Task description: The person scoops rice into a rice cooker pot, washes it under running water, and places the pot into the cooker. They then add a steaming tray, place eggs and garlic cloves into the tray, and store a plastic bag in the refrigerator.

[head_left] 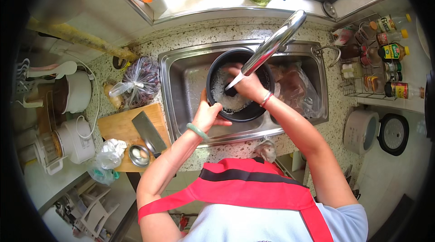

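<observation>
A dark rice cooker pot [268, 101] rests over the sink, around its middle divider. Inside it lies white rice [221, 89] that looks wet. My left hand [209, 115], a pale green bangle on its wrist, grips the near left rim with the thumb over the edge. Down in the pot is my right hand [250, 86], fingers stretched out into the rice. The chrome faucet [276, 43] hangs over the pot, its dark spout end beside my right hand, and partly hides those fingers. Whether water is running cannot be made out.
The steel sink [181, 106] has a bag of raw meat [297, 88] in its right basin. To the left are a cutting board [113, 126], a cleaver [148, 131], a bowl of eggs [139, 156] and a bagged dark vegetable [138, 81]. At right stand a bottle rack [369, 90] and an open rice cooker [361, 131].
</observation>
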{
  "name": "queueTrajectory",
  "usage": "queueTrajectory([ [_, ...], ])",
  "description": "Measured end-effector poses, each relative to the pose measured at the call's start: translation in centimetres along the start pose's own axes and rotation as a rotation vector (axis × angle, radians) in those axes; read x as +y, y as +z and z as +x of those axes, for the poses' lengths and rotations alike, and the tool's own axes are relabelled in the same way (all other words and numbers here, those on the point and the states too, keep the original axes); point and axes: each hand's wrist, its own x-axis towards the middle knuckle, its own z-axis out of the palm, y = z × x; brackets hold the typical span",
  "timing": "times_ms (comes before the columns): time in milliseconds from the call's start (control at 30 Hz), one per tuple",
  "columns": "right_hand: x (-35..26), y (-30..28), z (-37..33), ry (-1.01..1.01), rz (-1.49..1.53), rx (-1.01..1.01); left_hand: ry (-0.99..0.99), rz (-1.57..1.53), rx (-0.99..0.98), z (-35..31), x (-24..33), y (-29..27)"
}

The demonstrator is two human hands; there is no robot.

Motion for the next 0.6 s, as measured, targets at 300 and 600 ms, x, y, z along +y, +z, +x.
queueTrajectory([
  [300,-3.4,-3.6,-3.6,-0.227,-0.295,-0.636,0.014,-0.022,0.010,0.1,-0.8,-0.8],
  [600,-2.0,-0.4,-3.9,-0.132,0.081,-0.589,0.033,0.025,0.024,0.2,-0.6,-0.8],
])
